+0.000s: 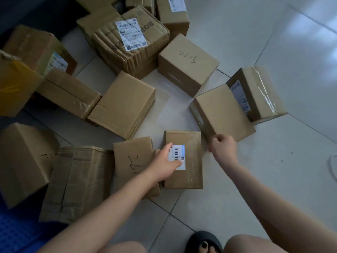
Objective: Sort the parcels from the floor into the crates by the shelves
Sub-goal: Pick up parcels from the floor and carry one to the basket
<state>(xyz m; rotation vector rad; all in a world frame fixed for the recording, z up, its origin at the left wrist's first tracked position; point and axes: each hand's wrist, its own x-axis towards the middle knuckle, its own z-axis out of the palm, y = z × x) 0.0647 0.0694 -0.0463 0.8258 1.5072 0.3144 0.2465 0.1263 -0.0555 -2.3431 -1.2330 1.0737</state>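
Several brown cardboard parcels lie scattered on the pale tiled floor (255, 179). My left hand (165, 162) reaches to a small flat parcel (191, 178) with a white barcode label. Its thumb lies on the label and its fingers curl over the parcel's left edge. Beside that parcel lies another one marked with handwritten digits (133, 161). My right hand (223, 147) has its fingers curled round the near corner of a larger plain parcel (224, 114). A corner of a blue crate (14, 232) shows at the lower left.
More parcels crowd the left and the back, among them a yellow-taped one (12, 84) and a labelled ribbed one (131, 42). A taped parcel (259, 92) leans behind the plain one. My foot in a black slipper (206, 241) stands near the bottom. A white cord (332, 165) lies at the right edge.
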